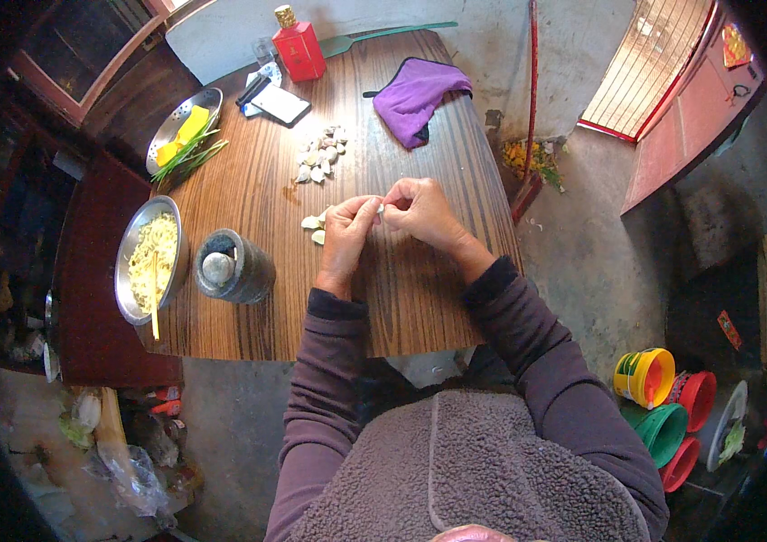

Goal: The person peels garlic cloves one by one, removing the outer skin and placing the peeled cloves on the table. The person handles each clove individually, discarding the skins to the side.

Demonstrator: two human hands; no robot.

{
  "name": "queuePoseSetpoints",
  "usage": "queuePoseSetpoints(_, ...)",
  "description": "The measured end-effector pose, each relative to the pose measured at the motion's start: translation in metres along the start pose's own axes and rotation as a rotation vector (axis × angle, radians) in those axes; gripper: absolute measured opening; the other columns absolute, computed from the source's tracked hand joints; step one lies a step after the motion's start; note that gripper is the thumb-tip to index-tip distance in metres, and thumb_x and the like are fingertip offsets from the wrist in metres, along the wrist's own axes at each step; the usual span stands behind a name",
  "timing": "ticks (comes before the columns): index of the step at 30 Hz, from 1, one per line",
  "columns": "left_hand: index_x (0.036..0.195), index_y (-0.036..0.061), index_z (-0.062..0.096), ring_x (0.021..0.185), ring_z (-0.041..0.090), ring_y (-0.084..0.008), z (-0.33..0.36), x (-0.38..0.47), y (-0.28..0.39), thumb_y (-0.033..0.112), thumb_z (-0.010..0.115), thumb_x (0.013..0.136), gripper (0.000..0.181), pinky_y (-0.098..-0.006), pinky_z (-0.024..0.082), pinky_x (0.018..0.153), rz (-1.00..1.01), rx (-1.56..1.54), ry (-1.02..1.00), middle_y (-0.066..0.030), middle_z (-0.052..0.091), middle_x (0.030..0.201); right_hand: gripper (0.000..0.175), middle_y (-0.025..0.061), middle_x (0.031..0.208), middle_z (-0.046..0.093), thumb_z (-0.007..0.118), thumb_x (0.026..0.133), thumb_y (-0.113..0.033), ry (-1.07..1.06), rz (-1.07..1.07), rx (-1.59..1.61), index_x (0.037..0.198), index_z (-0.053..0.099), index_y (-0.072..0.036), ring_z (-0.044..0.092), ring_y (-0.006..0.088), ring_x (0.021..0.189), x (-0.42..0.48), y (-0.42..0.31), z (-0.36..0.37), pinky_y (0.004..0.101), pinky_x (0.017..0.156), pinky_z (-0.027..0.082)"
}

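Observation:
Over the wood-grain table [417, 305], my left hand [349, 230] and my right hand [427, 210] meet at the fingertips. Both pinch a small whitish garlic clove [381, 209], mostly covered by the fingers. Beside my left hand lie a few pale garlic cloves [311, 222], partly hidden behind it. Farther back is a pile of unpeeled garlic cloves [321, 154]. To the left stands a grey stone mortar [251, 271] with a rounded pestle [218, 268] in it.
At the left edge are a metal bowl of noodles [146, 244] with chopsticks [154, 298] and a colander [183, 112] holding yellow pieces and green stalks. A phone [282, 101], a red bottle [300, 51], a green fly swatter [337, 46] and a purple cloth [414, 95] lie behind. Buckets [644, 376] stand right.

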State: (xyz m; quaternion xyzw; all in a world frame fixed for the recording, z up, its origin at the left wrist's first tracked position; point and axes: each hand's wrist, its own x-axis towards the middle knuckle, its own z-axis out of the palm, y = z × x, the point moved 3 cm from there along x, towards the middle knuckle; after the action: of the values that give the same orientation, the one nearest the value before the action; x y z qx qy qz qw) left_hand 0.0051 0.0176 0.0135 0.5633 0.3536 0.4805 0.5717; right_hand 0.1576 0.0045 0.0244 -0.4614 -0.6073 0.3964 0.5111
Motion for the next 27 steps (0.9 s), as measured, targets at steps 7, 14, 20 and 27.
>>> queuePoseSetpoints(7, 0.102, -0.0003, 0.068, 0.063, 0.050, -0.0037, 0.001, -0.001, 0.005, 0.017, 0.056, 0.096, 0.022, -0.0173, 0.038, 0.058, -0.037, -0.189, -0.019, 0.0019, 0.064, 0.078, 0.012, 0.0079, 0.074, 0.067, 0.065, 0.083, -0.007, -0.020, 0.068, 0.334, 0.082, 0.066, 0.005, 0.063, 0.0112, 0.062, 0.001, -0.003, 0.002, 0.0255, 0.056, 0.051)
queuePoseSetpoints(14, 0.102, 0.0002, 0.069, 0.064, 0.051, -0.0036, 0.003, 0.000, 0.003, 0.018, 0.057, 0.096, 0.022, -0.0174, 0.040, 0.058, -0.012, -0.128, -0.022, 0.0003, 0.066, 0.080, 0.011, 0.0073, 0.075, 0.066, 0.064, 0.083, -0.007, -0.012, 0.052, 0.203, 0.082, 0.065, 0.003, 0.062, 0.0112, 0.064, 0.003, 0.001, -0.001, 0.0253, 0.057, 0.052)
queuePoseSetpoints(20, 0.112, -0.0005, 0.064, 0.073, 0.061, -0.0078, 0.006, 0.001, 0.004, 0.018, 0.055, 0.097, 0.025, -0.0212, 0.049, 0.066, -0.090, -0.307, -0.087, -0.0034, 0.068, 0.090, 0.012, 0.0056, 0.078, 0.065, 0.063, 0.087, -0.010, -0.068, 0.141, 0.408, 0.088, 0.063, 0.002, 0.062, 0.0106, 0.066, 0.003, 0.006, -0.002, 0.0245, 0.061, 0.052)
queuePoseSetpoints(27, 0.113, -0.0004, 0.063, 0.087, 0.065, -0.0124, 0.007, 0.001, 0.006, 0.006, 0.061, 0.091, 0.023, -0.0251, 0.052, 0.078, 0.100, -0.128, -0.086, -0.0055, 0.068, 0.098, 0.009, 0.0047, 0.073, 0.063, 0.063, 0.081, -0.006, -0.018, 0.119, 0.429, 0.083, 0.063, 0.003, 0.058, 0.0099, 0.060, 0.002, 0.002, -0.004, 0.0247, 0.057, 0.050)
